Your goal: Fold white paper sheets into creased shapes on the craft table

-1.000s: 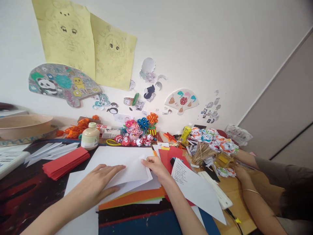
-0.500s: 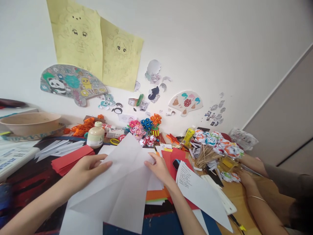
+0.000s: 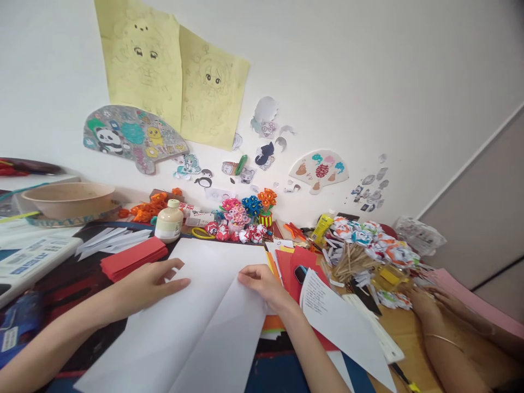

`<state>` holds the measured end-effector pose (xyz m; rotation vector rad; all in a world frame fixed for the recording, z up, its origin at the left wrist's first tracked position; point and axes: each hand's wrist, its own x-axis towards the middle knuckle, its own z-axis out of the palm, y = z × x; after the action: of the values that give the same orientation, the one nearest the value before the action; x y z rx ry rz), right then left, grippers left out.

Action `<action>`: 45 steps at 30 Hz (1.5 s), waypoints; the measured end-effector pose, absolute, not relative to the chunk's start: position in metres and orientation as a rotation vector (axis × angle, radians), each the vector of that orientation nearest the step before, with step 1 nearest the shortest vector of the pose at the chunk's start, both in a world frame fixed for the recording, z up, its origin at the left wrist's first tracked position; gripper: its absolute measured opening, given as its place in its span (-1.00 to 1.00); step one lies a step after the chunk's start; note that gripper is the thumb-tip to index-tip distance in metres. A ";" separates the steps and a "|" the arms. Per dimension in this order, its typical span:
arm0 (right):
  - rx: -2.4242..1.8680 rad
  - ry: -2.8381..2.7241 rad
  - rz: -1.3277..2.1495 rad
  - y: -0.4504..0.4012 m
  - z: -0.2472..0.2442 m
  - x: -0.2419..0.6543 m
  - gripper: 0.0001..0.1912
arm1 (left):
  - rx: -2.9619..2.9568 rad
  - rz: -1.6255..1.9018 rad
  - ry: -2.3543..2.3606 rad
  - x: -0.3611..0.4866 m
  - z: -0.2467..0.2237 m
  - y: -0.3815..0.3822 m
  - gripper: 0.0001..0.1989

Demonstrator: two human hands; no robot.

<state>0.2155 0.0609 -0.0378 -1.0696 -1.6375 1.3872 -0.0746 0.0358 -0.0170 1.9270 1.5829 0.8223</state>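
A large creased sheet of white paper (image 3: pixel 204 305) lies tilted in front of me, with a fold line running down it. My right hand (image 3: pixel 262 286) pinches a folded-over edge of this paper near its upper right, thumb on top. At the left side of the sheet is my left hand (image 3: pixel 159 284), its thumb and fingers apart with a gap between them. More white paper (image 3: pixel 216 248) shows beyond the hands, and I cannot tell whether it is the same sheet.
Red paper strips (image 3: pixel 133 259) and a glue bottle (image 3: pixel 169 221) stand left. Paper flowers (image 3: pixel 251 207) line the wall. A written sheet (image 3: pixel 327 311), phone (image 3: pixel 301 274) and wooden sticks (image 3: pixel 350 262) lie right. A co-worker's hands (image 3: pixel 429 303) are at far right beside pink paper (image 3: pixel 478 297).
The white paper has opened out flatter, its raised corner lowered. My left hand has let go of it; my right hand still pinches. The co-worker's hands have shifted and pink paper has appeared.
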 end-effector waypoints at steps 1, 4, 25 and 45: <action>-1.056 -1.667 1.416 0.060 -0.036 0.215 -0.66 | 2.038 0.707 1.605 -0.075 -0.016 0.038 -0.48; -1.024 -1.793 1.432 0.056 -0.027 0.214 -0.66 | 2.397 0.853 1.698 -0.063 -0.008 0.039 -0.44; -0.914 -1.836 1.507 0.037 -0.019 0.196 -0.76 | 1.971 0.790 1.113 -0.001 -0.005 0.014 -0.76; -0.887 -1.749 1.465 0.037 -0.028 0.189 -0.86 | 1.983 0.875 1.137 0.000 -0.005 0.008 -0.77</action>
<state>0.1887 0.0368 -0.0280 -0.8871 -1.7495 1.4655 0.0003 0.0081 -0.0054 1.9830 1.1372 0.8749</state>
